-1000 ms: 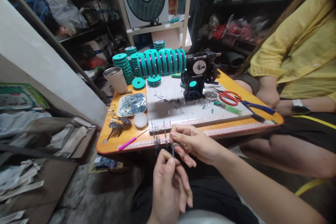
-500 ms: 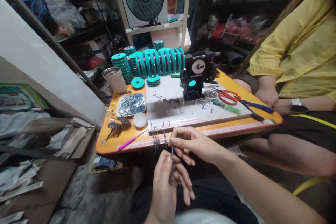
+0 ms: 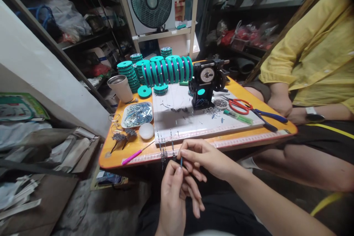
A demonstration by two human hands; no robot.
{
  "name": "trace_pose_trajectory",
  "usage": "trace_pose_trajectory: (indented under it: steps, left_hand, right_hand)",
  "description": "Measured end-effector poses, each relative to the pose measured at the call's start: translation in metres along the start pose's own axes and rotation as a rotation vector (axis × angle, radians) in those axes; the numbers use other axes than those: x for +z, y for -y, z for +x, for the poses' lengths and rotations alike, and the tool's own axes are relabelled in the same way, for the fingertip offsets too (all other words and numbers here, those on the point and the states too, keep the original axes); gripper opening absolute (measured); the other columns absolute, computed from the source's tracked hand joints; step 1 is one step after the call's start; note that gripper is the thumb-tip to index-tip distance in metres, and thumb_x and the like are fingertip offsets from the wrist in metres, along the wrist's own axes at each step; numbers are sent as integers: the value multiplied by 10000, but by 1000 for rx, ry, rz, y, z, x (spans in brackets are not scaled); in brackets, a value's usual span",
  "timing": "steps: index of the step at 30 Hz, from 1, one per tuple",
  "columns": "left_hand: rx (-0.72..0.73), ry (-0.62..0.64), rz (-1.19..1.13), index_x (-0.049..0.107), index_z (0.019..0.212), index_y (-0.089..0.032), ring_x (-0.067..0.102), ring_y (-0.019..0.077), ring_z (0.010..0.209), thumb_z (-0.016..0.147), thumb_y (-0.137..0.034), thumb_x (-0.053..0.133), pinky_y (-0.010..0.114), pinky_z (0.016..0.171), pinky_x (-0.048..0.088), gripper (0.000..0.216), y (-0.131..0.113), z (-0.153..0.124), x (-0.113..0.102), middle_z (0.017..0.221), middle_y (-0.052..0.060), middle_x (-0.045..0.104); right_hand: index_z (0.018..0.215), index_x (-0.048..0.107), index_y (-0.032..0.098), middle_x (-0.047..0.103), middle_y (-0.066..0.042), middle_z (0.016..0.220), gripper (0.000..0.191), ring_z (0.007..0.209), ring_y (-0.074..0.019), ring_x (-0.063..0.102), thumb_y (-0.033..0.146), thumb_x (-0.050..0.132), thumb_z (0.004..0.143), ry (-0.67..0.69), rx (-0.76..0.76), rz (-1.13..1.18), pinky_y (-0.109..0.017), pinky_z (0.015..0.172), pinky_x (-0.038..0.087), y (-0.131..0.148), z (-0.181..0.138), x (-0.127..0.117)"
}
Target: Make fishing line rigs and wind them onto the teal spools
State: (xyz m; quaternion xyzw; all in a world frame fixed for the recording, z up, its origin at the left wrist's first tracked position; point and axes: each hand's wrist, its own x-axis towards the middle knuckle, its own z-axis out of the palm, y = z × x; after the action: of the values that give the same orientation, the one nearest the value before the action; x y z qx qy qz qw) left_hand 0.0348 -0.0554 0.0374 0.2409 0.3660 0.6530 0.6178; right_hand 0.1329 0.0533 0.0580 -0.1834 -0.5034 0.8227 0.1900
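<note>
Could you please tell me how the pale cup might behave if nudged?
The cup may tip fairly easily, as it is tall and narrows toward its base. Its metallic rim looks stiff, so it would probably keep its shape. Contents, if any, could spill from its open top.

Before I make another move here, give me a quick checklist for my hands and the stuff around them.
1. Left hand has the small blue piece: ok, pinched at thumb and forefinger.
2. Right hand grips its upper end: cannot tell; fingertips are there, contact is unclear.
3. Pink-handled tool clear of both hands: ok, lying left of them.
4. Pliers clear too: ok, lying at the right.
5. White board free of loose bits: not ok, small pieces are scattered on it.
</note>
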Motion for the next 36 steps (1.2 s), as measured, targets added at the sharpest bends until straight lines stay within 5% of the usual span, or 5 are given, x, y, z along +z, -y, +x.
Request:
trace_pose_trajectory:
  steps: [13,19,29,33,36]
  left_hand:
    - [42,-12,41,541,840,-155,512,89,363,944,-383,420,145,309,353,278,8,1,-2,623,19,640]
    - [288,-210,581,641,904,-165,616,186,919,910,-313,530,248,843,446,185,-15,14,-2,964,67,683]
    - [80,77,113,613,1039,-111,636,161,684,915,-382,494,271,674,478,321,-51,68,23,743,71,679]
    - [25,140,129,639,918,-83,579,125,509,893,-372,527,233,533,445,311,-55,73,22,640,64,657]
    - [37,144,146,616,826,-108,591,130,512,887,-355,550,220,519,443,263,-55,73,23,603,51,652]
  right_hand:
    - [845,545,129,574,25,604,324,351,-17,400,433,659,830,21,2,-51,-114,306,274,-6,-3,1]
    - [868,565,140,536,33,564,300,394,-33,409,433,625,858,-69,-46,-371,-126,354,292,9,-14,-1]
    - [799,608,140,615,-16,640,282,428,-72,529,315,446,949,-81,-17,-1026,-163,410,385,69,-27,-18]
    - [921,572,135,578,8,570,253,338,-51,425,349,439,945,-270,-143,-522,-144,336,308,95,-2,-27]
    - [1168,524,134,617,-6,566,319,278,-58,389,341,397,961,-10,-10,-139,-135,289,258,96,25,-28]
